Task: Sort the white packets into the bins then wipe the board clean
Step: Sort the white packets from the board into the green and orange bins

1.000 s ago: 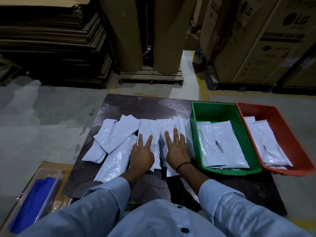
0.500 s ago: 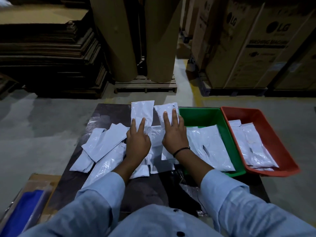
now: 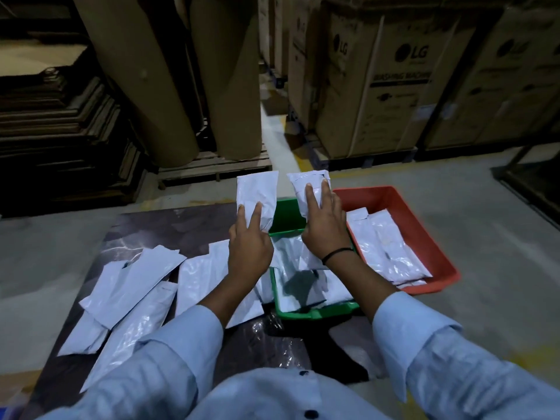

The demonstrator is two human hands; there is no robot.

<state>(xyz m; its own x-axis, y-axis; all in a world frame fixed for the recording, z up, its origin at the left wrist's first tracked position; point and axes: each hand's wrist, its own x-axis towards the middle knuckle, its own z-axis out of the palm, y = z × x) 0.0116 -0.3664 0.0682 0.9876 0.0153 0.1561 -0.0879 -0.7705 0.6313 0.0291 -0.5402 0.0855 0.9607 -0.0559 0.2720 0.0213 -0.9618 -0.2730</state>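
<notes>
White packets (image 3: pixel 130 286) lie overlapping on the dark board (image 3: pixel 169 228), nearest me and mostly to the left, not yet sorted.

Beyond them both hands are raised. The left hand (image 3: pixel 248 253) holds the left packet (image 3: pixel 257 192) upright, with 2 fingers (image 3: pixel 257 213) laid straight and spread on its face. Its thumb is hidden behind the plastic, so I judge a pinch rather than see one. The right hand (image 3: pixel 325 231), a dark band at its wrist, holds the right packet (image 3: pixel 309 186) the same way, fingers (image 3: pixel 310 198) straight on a crumpled face and thumb out of sight.

Both held packets hang above the green bin (image 3: pixel 318 312), which touches the red bin (image 3: pixel 406 213) on its right. Each bin already holds packets.

To do this step well, I would bring each packet low over its bin and lay it flat on the stack before easing the pinch, so it cannot slide over the rim. I cannot tell from here which bin each one belongs in. Wiping should wait until the board is bare.

Farthest off stand cardboard rolls (image 3: pixel 151 86) and printed cartons (image 3: pixel 394 80).
</notes>
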